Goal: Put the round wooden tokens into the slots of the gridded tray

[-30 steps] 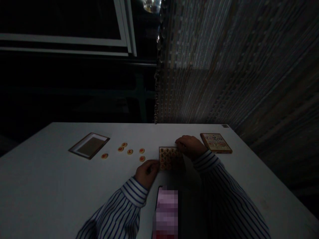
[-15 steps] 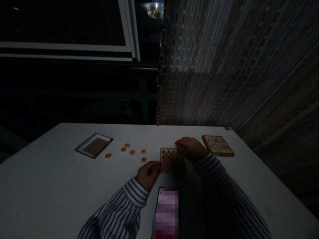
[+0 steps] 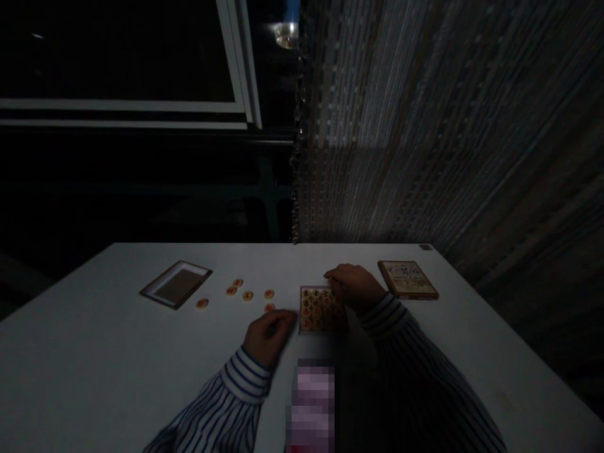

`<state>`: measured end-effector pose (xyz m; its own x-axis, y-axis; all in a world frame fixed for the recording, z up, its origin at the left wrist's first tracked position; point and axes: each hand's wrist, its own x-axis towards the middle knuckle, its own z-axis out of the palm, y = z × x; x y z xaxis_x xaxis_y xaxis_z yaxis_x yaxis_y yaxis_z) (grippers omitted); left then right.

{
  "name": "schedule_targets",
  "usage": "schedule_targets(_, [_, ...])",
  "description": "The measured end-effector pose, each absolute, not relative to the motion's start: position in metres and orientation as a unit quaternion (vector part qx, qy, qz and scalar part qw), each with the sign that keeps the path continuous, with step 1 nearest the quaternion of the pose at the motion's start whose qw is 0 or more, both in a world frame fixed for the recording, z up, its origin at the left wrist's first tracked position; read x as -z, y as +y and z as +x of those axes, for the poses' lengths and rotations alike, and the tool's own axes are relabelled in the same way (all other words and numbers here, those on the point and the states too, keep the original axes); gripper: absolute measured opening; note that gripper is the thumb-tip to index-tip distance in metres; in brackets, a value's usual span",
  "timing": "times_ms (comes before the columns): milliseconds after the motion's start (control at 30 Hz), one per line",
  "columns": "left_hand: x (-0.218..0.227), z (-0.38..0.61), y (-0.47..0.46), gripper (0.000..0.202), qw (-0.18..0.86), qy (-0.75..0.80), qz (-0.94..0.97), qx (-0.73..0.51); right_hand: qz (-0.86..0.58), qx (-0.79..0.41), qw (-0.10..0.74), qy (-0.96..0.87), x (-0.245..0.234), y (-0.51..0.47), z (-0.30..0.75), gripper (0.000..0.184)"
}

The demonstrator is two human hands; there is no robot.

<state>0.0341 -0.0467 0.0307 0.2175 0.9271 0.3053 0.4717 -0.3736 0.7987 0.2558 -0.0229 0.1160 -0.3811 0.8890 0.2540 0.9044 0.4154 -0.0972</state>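
Note:
A shallow box (image 3: 302, 333) holds rows of round xiangqi pieces (image 3: 317, 311), some with black marks and some with red. Just left of it is my left hand (image 3: 268, 335), its fingers curled and its thumb against them, with nothing seen in the grip; a small gap parts it from the box. My right hand (image 3: 355, 287) lies over the box's upper right corner. Its fingers are bent together, and whatever they hold is hidden. Beyond my left hand a loose red-marked piece (image 3: 268, 307) is partly covered, with another piece (image 3: 268, 294) behind it.
Further left on the white table (image 3: 117, 352) lie several more loose pieces (image 3: 248, 296) and an open box lid (image 3: 155, 302). A printed box cover (image 3: 409, 280) is at the right. A blurred-out phone (image 3: 311, 402) rests in front. A string curtain (image 3: 377, 126) hangs behind.
My left hand has drawn away from the box's left edge, moving left and now partly covering a loose piece. My right hand stays at the box. The whole view has shifted slightly.

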Motion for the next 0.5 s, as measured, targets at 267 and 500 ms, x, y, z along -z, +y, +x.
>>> schedule_targets(267, [-0.038,0.006,-0.044,0.022,0.241,0.483,0.721,-0.434,-0.558,0.036,0.153,-0.815,-0.115,-0.023,0.254,0.027])
schedule_targets(500, [-0.019,-0.006,-0.042,0.022,0.226,0.520,0.687,-0.456,-0.542,0.045,0.194,-0.816,-0.111,-0.024,0.248,0.026])
